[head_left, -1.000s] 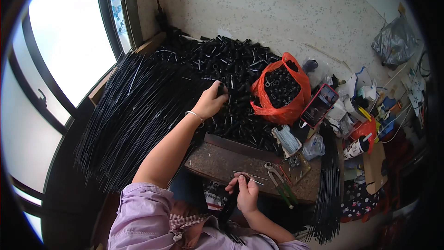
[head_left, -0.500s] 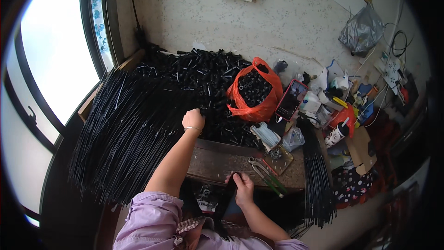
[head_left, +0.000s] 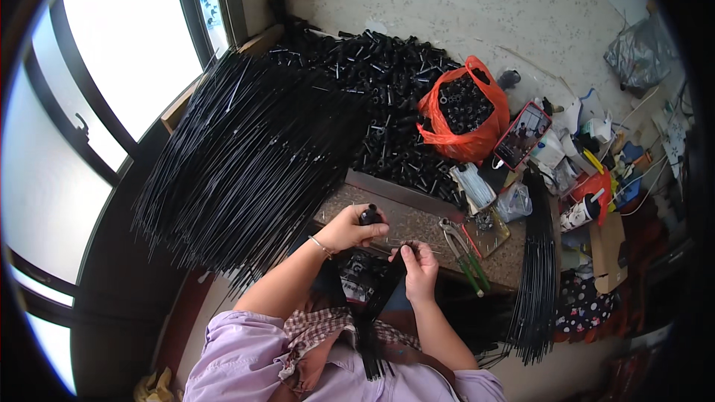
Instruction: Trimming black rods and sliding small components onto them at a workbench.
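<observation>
- Both hands are working close together just off the desk's (head_left: pixel 417 214) front edge, a narrow gap separating them.
- The left hand (head_left: pixel 356 228) is clasping a short black tube (head_left: pixel 369 215), its fingers wrapping the sides and the round end facing up.
- The right hand (head_left: pixel 418 264) is pinching a bunch of thin black rods (head_left: pixel 382 296) between thumb and fingers; pale wire ends are sticking out at the top, while the lower length is hanging down over the person's lap.
- A heap of similar tubes (head_left: pixel 387 134) is covering the desk toward its back edge, with a low board (head_left: pixel 406 192) holding it off the bare front strip.
- A red bag (head_left: pixel 480 145), brimming with black parts, is sitting on the heap's right side.
- A large sheaf (head_left: pixel 238 164) of black rods is spreading along the desk's left side and spilling over the front left corner.
- A smaller sheaf (head_left: pixel 534 275) is drooping over the front right corner.
- Green-handled pliers (head_left: pixel 468 272) are lying at the front edge, right of the hands, their grips overhanging it.
- A phone (head_left: pixel 523 134), screen lit, is leaning beside the bag; pale blue masks (head_left: pixel 474 186) are lying below, next to a clear bag (head_left: pixel 514 202).
</observation>
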A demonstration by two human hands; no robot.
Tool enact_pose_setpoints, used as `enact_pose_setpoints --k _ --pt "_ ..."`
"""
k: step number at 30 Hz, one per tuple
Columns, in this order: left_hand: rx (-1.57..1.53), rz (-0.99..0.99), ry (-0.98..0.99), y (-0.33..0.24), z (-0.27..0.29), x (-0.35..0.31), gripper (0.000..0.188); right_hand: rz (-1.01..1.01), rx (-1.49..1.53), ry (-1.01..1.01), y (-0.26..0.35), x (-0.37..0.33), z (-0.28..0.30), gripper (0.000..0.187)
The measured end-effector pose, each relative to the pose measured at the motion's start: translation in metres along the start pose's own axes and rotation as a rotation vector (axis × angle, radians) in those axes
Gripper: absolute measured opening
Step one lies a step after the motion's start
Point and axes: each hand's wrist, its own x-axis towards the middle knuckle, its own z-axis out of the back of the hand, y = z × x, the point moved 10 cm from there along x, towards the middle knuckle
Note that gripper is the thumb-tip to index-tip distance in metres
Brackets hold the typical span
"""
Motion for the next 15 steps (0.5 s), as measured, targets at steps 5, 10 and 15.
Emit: enact_pose_setpoints --k 5,10,15 --pt "0.311 -0.074 0.2 -0.007 -0.022 -0.009 0.017 0.053 -0.115 -0.009 -0.001 -0.005 0.0 0.014" --pt "0.051 0.04 0.122 0.013 -0.022 -0.012 0.017 0.074 -0.178 -0.045 -0.001 -0.004 0.007 0.013" --pt "-0.577 0.124 -0.045 0.052 -0.007 -0.018 0.018 0.005 0.042 -0.038 -0.002 0.001 0.003 0.011"
